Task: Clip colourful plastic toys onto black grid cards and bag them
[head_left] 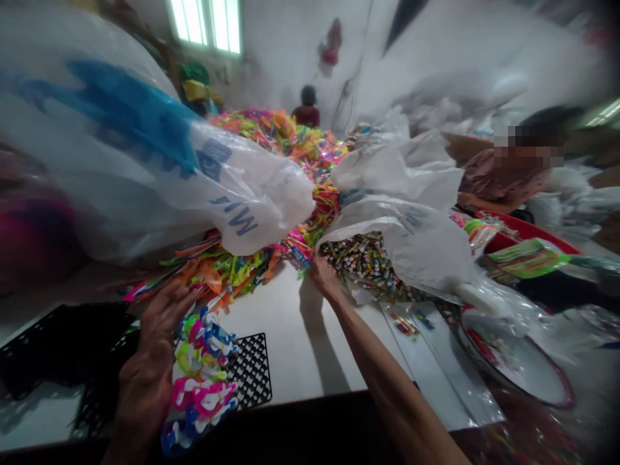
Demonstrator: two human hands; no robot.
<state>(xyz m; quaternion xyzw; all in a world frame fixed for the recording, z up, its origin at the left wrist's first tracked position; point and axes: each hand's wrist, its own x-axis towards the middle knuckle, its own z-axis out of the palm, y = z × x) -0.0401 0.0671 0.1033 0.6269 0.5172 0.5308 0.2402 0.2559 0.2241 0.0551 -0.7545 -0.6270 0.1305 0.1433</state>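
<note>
My left hand [157,342] is at the lower left, fingers stretched forward, beside a row of small coloured plastic pieces with white parts [206,368]. These pieces cover the left side of a black grid tray [252,368] on the white table [285,336]. Farther forward, my right hand [325,276] reaches to the edge of a white plastic bag [358,216], its fingers drawn together. What they hold, if anything, is hidden. Small multicoloured pieces [368,258] spill from under that bag. Bright plastic strips [217,268] lie in front of both hands.
A large printed bag [252,194] bulges over the left side. Black grid trays [43,342] lie far left. At right are clear plastic sheets [436,368], a rimmed white basin [527,374] and a seated person [498,177] by a red basin [552,240]. Another person [306,115] is at the back.
</note>
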